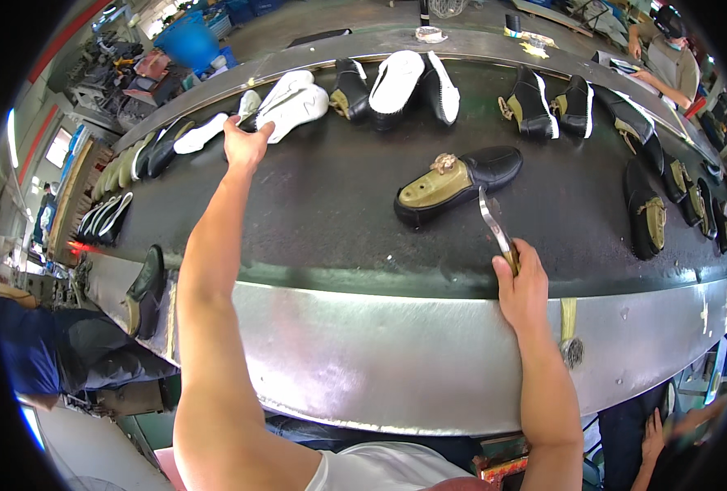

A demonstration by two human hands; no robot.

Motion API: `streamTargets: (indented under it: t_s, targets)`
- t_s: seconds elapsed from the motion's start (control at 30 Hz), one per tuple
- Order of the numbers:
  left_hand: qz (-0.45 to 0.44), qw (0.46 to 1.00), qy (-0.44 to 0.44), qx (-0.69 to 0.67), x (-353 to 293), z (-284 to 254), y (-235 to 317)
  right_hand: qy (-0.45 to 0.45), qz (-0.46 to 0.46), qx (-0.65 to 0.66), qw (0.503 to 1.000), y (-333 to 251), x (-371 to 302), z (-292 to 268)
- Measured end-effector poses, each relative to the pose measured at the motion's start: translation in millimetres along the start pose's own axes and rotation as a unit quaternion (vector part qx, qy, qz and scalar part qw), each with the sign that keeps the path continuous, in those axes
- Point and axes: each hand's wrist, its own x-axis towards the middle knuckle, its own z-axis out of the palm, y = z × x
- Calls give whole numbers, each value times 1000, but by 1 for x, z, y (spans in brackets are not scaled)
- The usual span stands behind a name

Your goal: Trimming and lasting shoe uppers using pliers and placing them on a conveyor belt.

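Observation:
My left hand reaches to the far left of the dark belt, thumb and forefinger apart around the near end of a shoe. Its thumb tip is at the edge of a white sole; contact is unclear, and the other fingers are hidden. My right hand, near the belt's front edge, is closed around the yellowish handle of a curved metal tool. The tool's tip points at a black shoe with an olive-tan inside and a bunched cord, lying on its own mid-belt. Tip and shoe look very close.
Shoes and white soles line the belt's far side. More black shoes stand at right, and dark shoes at left. One shoe rests on the metal ledge. Another person is at the far right.

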Motion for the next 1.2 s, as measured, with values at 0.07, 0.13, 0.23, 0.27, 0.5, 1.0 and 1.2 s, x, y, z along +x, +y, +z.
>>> streamTargets:
  t_s: [0.07, 0.13, 0.23, 0.27, 0.5, 1.0, 1.2]
  targets:
    - [116, 991, -13, 65, -21, -67, 25, 6, -9, 1, 1000, 1, 5, 5]
    - [198, 979, 7, 52, -49, -120, 61, 6, -13, -6, 1000, 4, 3, 6]
    - [231, 973, -8, 8, -91, -206, 89, 32, -47, -6, 998, 4, 6, 11]
    - [260, 965, -4, 10, -104, -237, 90, 47, -62, -2, 997, 5, 6, 12]
    - [174, 917, -60, -355, -280, -393, 64, 54, -162, 3, 985, -27, -29, -4]
    - [19, 809, -445, -383, -585, -234, -49, -391, 229, 336, 826, -83, -402, -95]
    - [-97, 709, -517, -469, -586, -253, -34, -426, 132, 243, 861, -99, -423, -103]
